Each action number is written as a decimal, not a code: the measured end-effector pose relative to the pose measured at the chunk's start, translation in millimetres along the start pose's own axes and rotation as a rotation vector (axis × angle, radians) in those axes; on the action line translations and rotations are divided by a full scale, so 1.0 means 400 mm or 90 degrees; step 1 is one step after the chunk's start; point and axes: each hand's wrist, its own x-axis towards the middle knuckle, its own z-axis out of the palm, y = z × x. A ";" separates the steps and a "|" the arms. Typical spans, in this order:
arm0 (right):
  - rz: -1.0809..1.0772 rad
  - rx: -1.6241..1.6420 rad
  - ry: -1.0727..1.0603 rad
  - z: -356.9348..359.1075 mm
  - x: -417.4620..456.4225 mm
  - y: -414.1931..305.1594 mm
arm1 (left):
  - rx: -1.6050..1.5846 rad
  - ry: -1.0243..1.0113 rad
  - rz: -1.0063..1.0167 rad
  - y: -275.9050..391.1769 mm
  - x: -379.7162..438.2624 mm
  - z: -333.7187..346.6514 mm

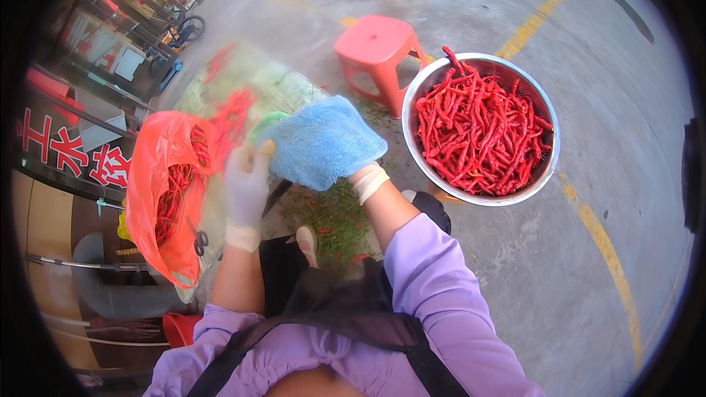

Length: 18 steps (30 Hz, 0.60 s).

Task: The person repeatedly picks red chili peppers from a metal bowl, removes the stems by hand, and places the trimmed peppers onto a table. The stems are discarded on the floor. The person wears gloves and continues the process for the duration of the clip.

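A blue towelling cloth point(325, 140) covers most of my right hand point(370, 183); only the pale glove's cuff and wrist show below it. The cloth is raised and spread over the fingers, above the corner of a table. At its left edge a pale green item point(266, 124) shows partly; what it is stays unclear. My left hand point(247, 184), in a thin whitish glove, is upright and blurred, its fingertips by the green item and the cloth's edge. Whether it grips either one is not visible.
Left, a red plastic bag point(151, 187) of red chillies stands on the table point(276, 80), scissors point(201, 241) beside it and loose chillies point(234, 113) beyond. A metal colander point(553, 162) heaped with chillies and a red stool point(378, 38) stand right. Green stems point(336, 215) litter the floor.
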 end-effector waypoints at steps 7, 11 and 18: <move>-0.042 -0.115 0.091 0.061 -0.025 0.008 | 0.090 -0.105 0.019 -0.045 -0.095 -0.003; 0.021 -0.085 -0.076 0.035 0.039 -0.028 | -0.151 -0.122 -0.131 -0.050 -0.103 0.005; 0.052 -0.207 0.005 0.037 0.029 0.062 | -0.006 0.052 0.009 -0.187 -0.006 -0.132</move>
